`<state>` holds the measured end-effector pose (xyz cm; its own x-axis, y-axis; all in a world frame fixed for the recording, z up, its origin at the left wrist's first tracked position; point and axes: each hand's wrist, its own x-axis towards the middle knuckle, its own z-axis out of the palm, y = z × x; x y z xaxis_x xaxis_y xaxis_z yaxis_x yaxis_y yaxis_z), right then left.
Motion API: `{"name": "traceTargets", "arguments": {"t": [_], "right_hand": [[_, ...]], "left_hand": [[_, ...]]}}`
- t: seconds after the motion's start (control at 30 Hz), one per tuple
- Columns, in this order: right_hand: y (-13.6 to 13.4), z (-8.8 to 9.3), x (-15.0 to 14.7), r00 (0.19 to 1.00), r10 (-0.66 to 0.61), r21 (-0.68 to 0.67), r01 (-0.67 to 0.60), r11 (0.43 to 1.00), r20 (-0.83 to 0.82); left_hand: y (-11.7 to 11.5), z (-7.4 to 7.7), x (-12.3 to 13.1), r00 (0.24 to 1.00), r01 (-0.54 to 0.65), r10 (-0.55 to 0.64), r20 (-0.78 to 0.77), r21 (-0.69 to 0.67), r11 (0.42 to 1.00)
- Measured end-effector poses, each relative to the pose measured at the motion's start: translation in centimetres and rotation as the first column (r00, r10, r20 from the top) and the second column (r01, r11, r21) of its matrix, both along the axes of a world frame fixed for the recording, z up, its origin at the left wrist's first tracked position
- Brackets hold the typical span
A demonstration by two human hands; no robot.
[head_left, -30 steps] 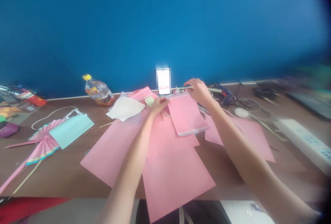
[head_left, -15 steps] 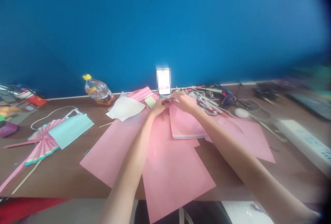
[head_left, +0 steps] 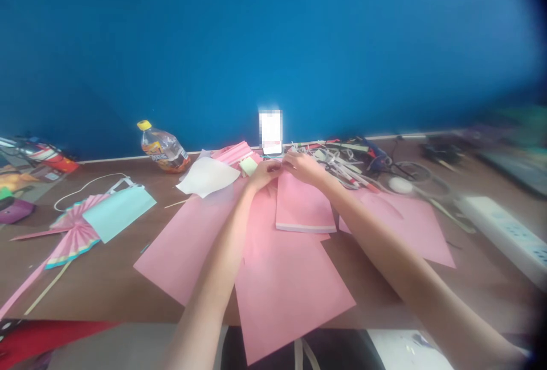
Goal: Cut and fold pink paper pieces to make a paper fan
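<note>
Could skew the white-edged pink sheet [head_left: 305,204] near the surface's [head_left: 106,290] far edge if tugged unevenly by left hand [head_left: 264,175] and right hand [head_left: 304,166], with fingers bunched together, too hidden to tell any pinch.

Observed brown desk [head_left: 106,296] carrying pink sheets [head_left: 294,279] past front edge, bottle [head_left: 164,150] near back edge, power strip [head_left: 499,227] toward right.
</note>
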<state>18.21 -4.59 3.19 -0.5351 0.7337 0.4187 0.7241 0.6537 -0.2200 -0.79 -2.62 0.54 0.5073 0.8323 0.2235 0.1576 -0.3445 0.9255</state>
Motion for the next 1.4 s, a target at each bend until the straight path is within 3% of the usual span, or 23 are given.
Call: {"name": "traceTargets", "arguments": {"t": [0.5, 0.73, 1.0, 1.4], "right_hand": [[-1.4, 0.6, -1.1, 0.947, -0.206, 0.081, 0.192, 0.978, 0.247], [-1.2, 0.1, -1.1, 0.945, -0.185, 0.137, 0.152, 0.979, 0.271], [-0.6, 0.4, -0.4, 0.982, -0.119, 0.017, 0.117, 0.993, 0.150], [-0.6, 0.6, -0.3, 0.981, -0.108, 0.010, 0.108, 0.994, 0.163]], "left_hand": [[0.3, -0.6, -0.2, 0.999, 0.036, -0.036, 0.010, 0.029, 0.999], [0.0, -0.4, -0.2, 1.000, 0.011, -0.011, 0.020, 0.013, 1.000], [0.1, -0.4, -0.1, 0.999, 0.001, -0.001, 0.041, 0.000, 1.000], [0.1, -0.5, 0.0, 1.000, -0.013, 0.013, 0.010, 0.007, 1.000]]}}
